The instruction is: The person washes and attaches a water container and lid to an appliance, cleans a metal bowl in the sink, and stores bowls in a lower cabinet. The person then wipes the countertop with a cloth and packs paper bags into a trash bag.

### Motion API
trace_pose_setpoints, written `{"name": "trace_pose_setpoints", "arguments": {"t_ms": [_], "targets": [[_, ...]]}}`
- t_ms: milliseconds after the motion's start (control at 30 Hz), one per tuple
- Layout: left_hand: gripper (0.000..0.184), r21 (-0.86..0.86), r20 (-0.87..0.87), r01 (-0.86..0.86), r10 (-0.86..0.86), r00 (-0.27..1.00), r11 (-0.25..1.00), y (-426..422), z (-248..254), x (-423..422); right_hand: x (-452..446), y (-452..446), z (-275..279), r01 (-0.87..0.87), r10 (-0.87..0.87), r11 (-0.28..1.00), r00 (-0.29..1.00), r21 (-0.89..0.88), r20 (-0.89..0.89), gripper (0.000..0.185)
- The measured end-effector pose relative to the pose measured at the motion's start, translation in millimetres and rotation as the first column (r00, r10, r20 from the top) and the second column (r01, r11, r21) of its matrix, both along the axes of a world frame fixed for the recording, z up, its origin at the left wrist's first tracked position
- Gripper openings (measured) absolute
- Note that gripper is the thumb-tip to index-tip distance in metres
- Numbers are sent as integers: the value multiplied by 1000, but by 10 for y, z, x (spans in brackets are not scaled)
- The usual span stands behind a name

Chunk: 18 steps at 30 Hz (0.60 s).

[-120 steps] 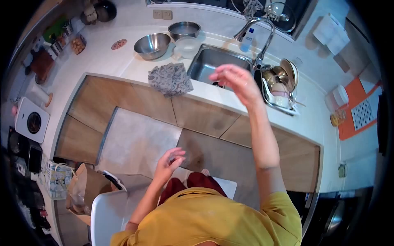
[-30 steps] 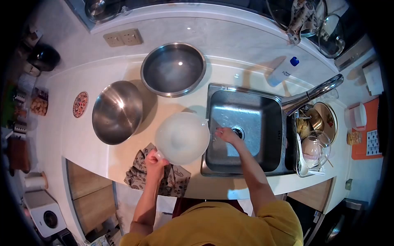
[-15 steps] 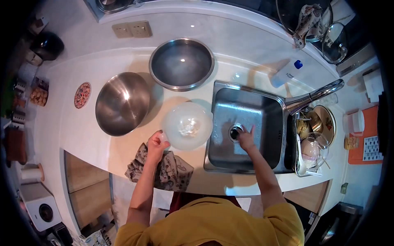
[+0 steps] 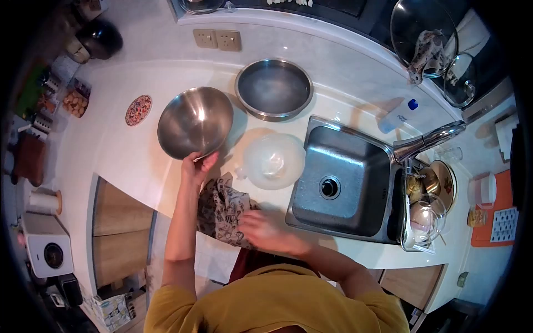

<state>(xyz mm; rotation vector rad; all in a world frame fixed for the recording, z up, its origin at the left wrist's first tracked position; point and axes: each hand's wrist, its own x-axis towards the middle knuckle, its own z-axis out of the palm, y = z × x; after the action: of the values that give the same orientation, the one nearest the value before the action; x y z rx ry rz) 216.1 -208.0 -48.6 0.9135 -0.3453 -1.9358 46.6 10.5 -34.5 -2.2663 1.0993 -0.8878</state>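
Observation:
My left hand [image 4: 199, 165] is closed on the near rim of a deep stainless-steel mixing bowl [image 4: 195, 123], which stands tilted on the counter. My right hand [image 4: 260, 228], smeared by motion, is at the right side of a patterned cloth [image 4: 221, 213]; whether its fingers grip the cloth cannot be seen. The crumpled cloth hangs over the counter's front edge. A translucent plastic bowl [image 4: 273, 162] with a small side handle sits between the mixing bowl and the sink, untouched. Behind it rests a second steel bowl [image 4: 274, 89].
At right is a steel sink [image 4: 347, 183] with a faucet [image 4: 430, 140] over its back right corner. Dishes crowd a rack [image 4: 425, 222] beside it. A white bottle [image 4: 397, 116] stands behind the sink, and a round patterned mat [image 4: 138, 110] lies at left.
My left hand has moved from the translucent bowl's handle to the mixing bowl's rim. My right hand has left the sink drain and come left to the cloth. The view has shifted.

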Motion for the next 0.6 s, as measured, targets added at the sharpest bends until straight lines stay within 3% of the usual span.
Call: {"name": "trace_pose_setpoints", "arguments": {"t_ms": [100, 167, 200, 400, 600], "targets": [[36, -24, 32, -42, 42, 999, 999, 36, 87, 17, 566, -148, -135, 2, -11, 995, 995, -98, -95, 37], [35, -89, 73, -49, 55, 996, 995, 122, 199, 16, 672, -190, -332, -151, 156, 988, 938, 43, -311, 48], [35, -153, 114, -57, 75, 991, 987, 184, 285, 21, 671, -162, -341, -179, 174, 983, 875, 33, -451, 58], [37, -343, 272, 63, 35, 962, 937, 860, 1129, -512, 487, 226, -627, -110, 67, 991, 911, -81, -407, 57], [43, -633, 426, 220, 96, 900, 742, 1633, 1181, -1391, -293, 1042, -528, -19, -35, 993, 893, -116, -449, 52]]}}
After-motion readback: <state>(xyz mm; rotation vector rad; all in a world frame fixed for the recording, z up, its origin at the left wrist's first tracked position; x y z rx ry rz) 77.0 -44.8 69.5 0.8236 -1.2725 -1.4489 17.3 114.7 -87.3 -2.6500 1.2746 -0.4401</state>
